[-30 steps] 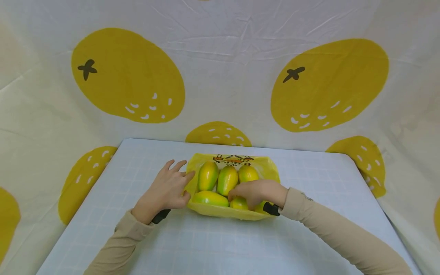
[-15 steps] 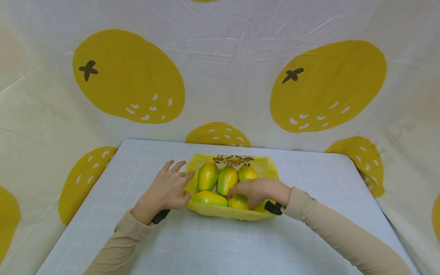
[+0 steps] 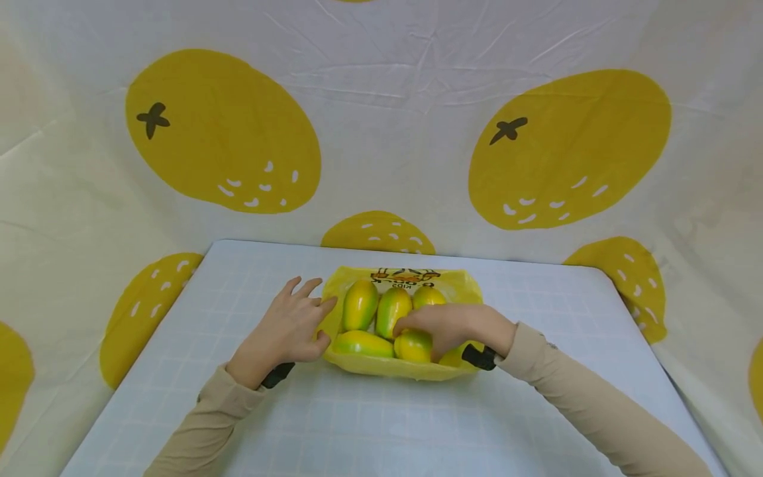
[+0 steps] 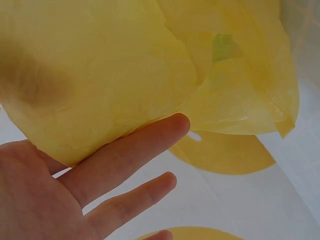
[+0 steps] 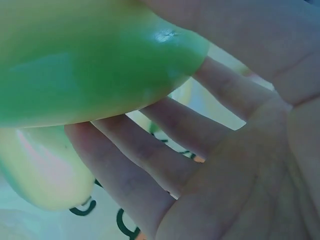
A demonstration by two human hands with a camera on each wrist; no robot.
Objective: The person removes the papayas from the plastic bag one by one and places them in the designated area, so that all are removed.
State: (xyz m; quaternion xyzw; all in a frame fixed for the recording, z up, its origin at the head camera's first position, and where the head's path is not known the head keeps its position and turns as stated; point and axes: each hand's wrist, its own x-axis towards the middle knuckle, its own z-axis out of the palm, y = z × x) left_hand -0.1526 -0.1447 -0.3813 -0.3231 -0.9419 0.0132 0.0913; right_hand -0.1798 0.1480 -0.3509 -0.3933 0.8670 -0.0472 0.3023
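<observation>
A yellow plastic bag (image 3: 399, 372) lies mouth up on the table, its sides spread around several glossy yellow-green mangoes (image 3: 360, 305). At the bag's left side is my left hand (image 3: 286, 324), fingers spread; in the left wrist view one straight finger (image 4: 120, 150) runs along the bag's edge. Inside the bag my right hand (image 3: 456, 324) grips a mango (image 3: 412, 346) in the front row. In the right wrist view, fingertips touch this mango (image 5: 90, 75) along one side, with the thumb over the other. One more mango (image 3: 454, 358) is partly hidden below the right wrist.
The table (image 3: 357, 430) has a pale checked cover. A white curtain (image 3: 393, 152) with large yellow fruit prints hangs behind it and along both sides. Beige sleeves and dark wrist straps are on both arms.
My right hand and wrist have shifted slightly right and up, and more of the mango shows under its fingers. The left hand has stayed in place.
</observation>
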